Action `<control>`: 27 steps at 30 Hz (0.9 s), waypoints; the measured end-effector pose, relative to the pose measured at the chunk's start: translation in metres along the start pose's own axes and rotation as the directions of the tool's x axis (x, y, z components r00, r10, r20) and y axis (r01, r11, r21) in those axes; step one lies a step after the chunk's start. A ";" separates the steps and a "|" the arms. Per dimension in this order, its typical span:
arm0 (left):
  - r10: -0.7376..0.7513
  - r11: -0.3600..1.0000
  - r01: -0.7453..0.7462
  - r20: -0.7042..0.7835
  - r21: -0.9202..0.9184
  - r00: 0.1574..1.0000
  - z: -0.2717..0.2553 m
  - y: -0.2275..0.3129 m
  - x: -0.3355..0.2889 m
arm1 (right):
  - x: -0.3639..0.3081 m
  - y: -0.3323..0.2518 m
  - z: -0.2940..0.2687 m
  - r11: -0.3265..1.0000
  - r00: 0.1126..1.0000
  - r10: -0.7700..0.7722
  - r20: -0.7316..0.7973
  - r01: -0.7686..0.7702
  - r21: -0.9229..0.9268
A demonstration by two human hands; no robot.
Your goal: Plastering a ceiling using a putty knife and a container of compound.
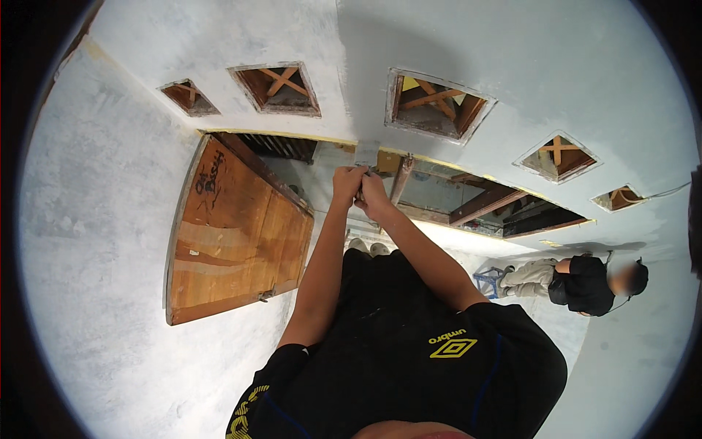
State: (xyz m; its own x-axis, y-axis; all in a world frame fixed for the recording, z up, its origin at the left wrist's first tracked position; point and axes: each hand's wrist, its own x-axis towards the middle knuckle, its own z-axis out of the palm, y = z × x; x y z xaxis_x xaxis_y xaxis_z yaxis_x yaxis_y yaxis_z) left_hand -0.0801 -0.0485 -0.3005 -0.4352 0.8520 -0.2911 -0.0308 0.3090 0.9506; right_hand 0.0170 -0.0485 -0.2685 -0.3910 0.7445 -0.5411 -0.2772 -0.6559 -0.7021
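Observation:
My left hand and my right hand meet in front of me at the doorway, with both arms stretched out. The fingers of both are curled closed and pressed together. Whatever they hold is mostly covered by them and too small to make out. Just beyond the fingertips shows a flat grey patch; I cannot tell whether it is a blade or part of the background. Right of my hands stands a brown wooden post of the frame.
An orange-brown wooden door hangs open on the left. Several square vents with crossed wooden bars, such as one vent, line the grey-white wall. A window opening lies right of the post. A person in black stands by a blue stand.

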 end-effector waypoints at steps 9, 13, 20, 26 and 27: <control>-0.009 0.998 0.011 0.037 -0.061 0.999 -0.007 0.023 -0.019 | -0.016 -0.006 0.004 0.999 0.998 -0.035 0.059 0.037 -0.036; 0.100 0.986 -0.097 0.013 -0.137 0.995 -0.004 0.075 -0.027 | -0.029 -0.042 0.021 0.981 0.976 -0.182 0.120 0.189 -0.052; 0.437 0.846 -0.411 -0.002 -0.339 0.900 -0.012 0.217 -0.066 | -0.075 -0.125 0.082 0.655 0.640 -0.731 0.238 0.756 -0.020; 0.550 0.760 -0.535 -0.072 -0.369 0.832 -0.022 0.248 -0.093 | -0.103 -0.149 0.094 0.568 0.580 -0.723 0.375 0.808 -0.156; 0.567 0.753 -0.560 -0.089 -0.346 0.819 -0.022 0.242 -0.090 | -0.099 -0.143 0.093 0.570 0.581 -0.722 0.377 0.807 -0.154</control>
State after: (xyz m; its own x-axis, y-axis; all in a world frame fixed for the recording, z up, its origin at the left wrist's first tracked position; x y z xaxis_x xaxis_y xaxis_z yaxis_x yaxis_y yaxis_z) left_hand -0.0685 -0.0601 -0.0416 -0.4540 0.8351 0.3107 -0.0911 -0.3904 0.9161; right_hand 0.0139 -0.0396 -0.0719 -0.3575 0.8589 0.3667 -0.3388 0.2466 -0.9080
